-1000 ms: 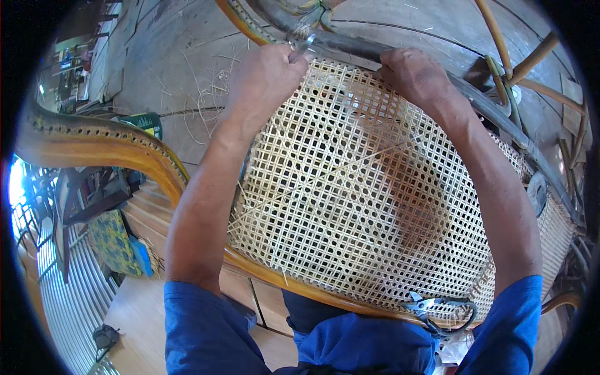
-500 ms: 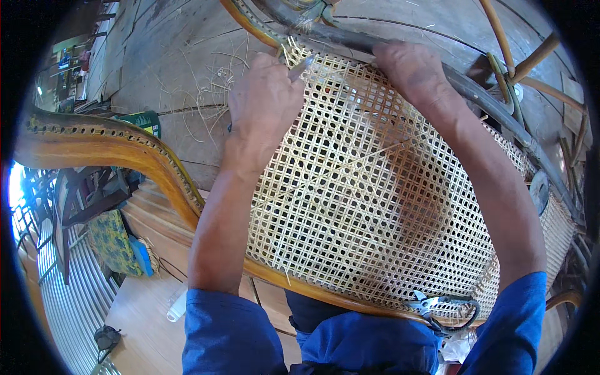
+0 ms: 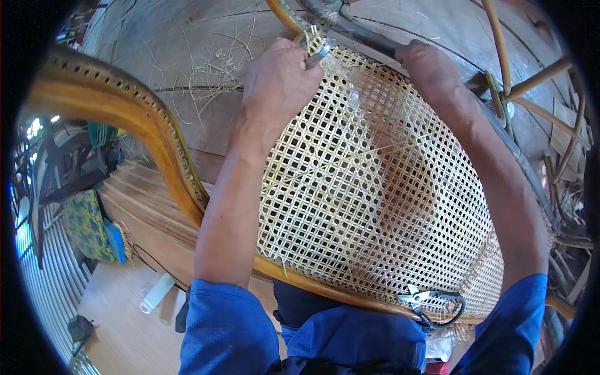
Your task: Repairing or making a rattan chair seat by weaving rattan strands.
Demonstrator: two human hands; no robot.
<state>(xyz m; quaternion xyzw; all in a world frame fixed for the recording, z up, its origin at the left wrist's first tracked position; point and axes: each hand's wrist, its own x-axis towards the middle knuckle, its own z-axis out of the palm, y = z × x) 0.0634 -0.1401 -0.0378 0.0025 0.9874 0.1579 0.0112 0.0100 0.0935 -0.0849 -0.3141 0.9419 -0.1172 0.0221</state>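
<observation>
A woven cane panel (image 3: 350,187) lies stretched across a curved wooden chair frame (image 3: 325,292) in front of me. My left hand (image 3: 281,78) is closed at the panel's far left corner, around a flat, shiny metal blade (image 3: 320,55); its handle is hidden in the fist. Loose cane ends (image 3: 312,37) stick up beside those fingers. At the far edge, my right hand (image 3: 430,67) is closed on the dark frame rail (image 3: 369,39), with its fingertips hidden. Cutting pliers with dark handles (image 3: 425,300) rest on the near edge of the weave.
A curved wooden piece with a row of holes (image 3: 144,131) arches at the left. Cane scraps (image 3: 219,69) litter the boards behind it. A patterned cushion-like block (image 3: 87,225) and a pale bottle (image 3: 156,294) lie lower left. Wooden poles (image 3: 531,81) cross at the upper right.
My view has shifted, so the panel and both hands appear a little farther right. The left hand remains closed around the blade, and the right hand stays at the rail.
</observation>
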